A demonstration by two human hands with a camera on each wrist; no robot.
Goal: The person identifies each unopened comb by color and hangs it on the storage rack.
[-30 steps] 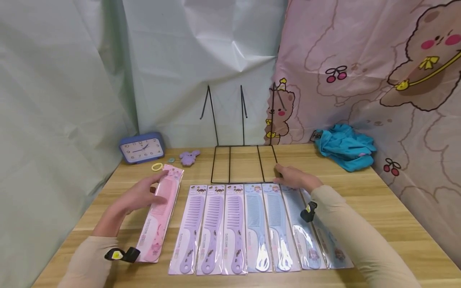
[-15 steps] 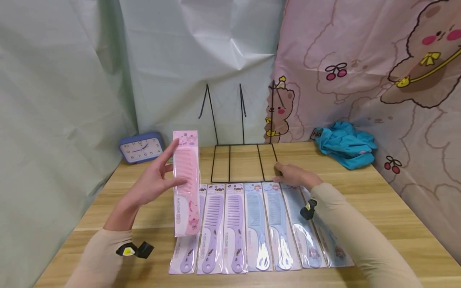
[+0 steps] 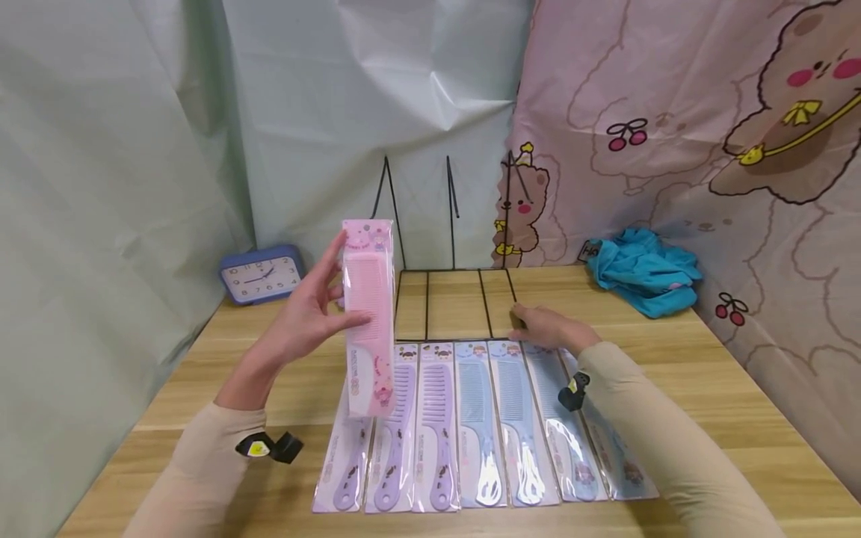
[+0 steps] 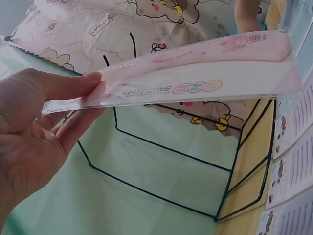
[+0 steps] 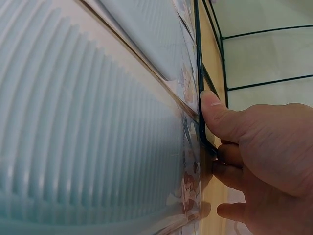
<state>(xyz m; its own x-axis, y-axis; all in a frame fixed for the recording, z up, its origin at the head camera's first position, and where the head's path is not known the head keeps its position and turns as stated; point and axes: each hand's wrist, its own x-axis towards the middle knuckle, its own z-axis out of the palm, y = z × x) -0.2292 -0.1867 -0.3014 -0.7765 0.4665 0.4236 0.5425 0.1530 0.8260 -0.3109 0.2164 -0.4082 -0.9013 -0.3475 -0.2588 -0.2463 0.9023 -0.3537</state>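
Note:
My left hand (image 3: 299, 329) pinches a pink comb in its clear packet (image 3: 368, 299), upright above the table. In the left wrist view, thumb and fingers grip the packet's top end, and the packet (image 4: 195, 78) extends to the right. My right hand (image 3: 545, 327) holds the front right corner of a black wire display rack (image 3: 427, 306); the right wrist view shows the thumb against the wire (image 5: 199, 73) and fingers by the corner. Below lies a row of packaged combs: purple ones (image 3: 439, 433) on the left, blue ones (image 3: 479, 433) on the right. The pink packet covers part of the leftmost purple ones.
A blue alarm clock (image 3: 262, 275) stands at the back left of the wooden table (image 3: 726, 418). Crumpled turquoise cloth (image 3: 646, 273) lies at the back right. The rack's upright wires with hooks rise before the pale green curtain (image 3: 323, 134).
My left hand has lifted the pink comb packet off the table's left side and carried it right and up toward the rack, turning it upright. My right hand stays at the rack's corner.

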